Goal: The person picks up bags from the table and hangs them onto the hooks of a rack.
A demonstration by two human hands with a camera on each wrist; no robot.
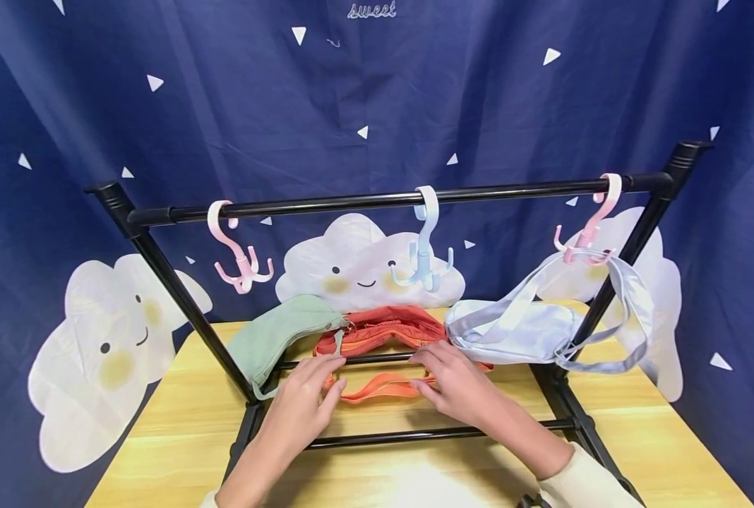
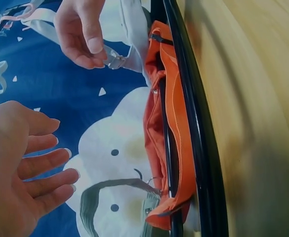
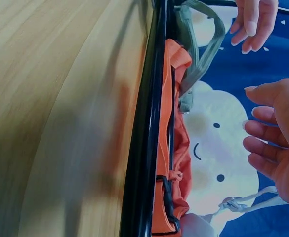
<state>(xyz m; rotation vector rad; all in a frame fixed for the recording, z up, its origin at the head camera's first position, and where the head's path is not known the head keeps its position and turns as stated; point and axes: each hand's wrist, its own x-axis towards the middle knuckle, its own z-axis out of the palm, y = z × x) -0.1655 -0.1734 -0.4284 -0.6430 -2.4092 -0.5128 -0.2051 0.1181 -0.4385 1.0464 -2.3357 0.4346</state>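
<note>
Table point(image 1: 656, 423) – pale wood-grain top, far edge close to the curtain. Black rack point(image 1: 428, 435) stands on it, one foot toward the left edge, one toward the right, two low crossbars between. Three bags along the far edge: green bag point(image 1: 288, 328) toward the far left corner, red bag point(image 1: 409, 317) mid-edge, light blue bag point(image 1: 529, 331) toward the far right corner – can't tell how much the crossbar supports.

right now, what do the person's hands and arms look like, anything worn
The left hand and right hand are bare, no gloves or rings visible. The right sleeve is cream; only a sliver of the left sleeve shows.
</note>
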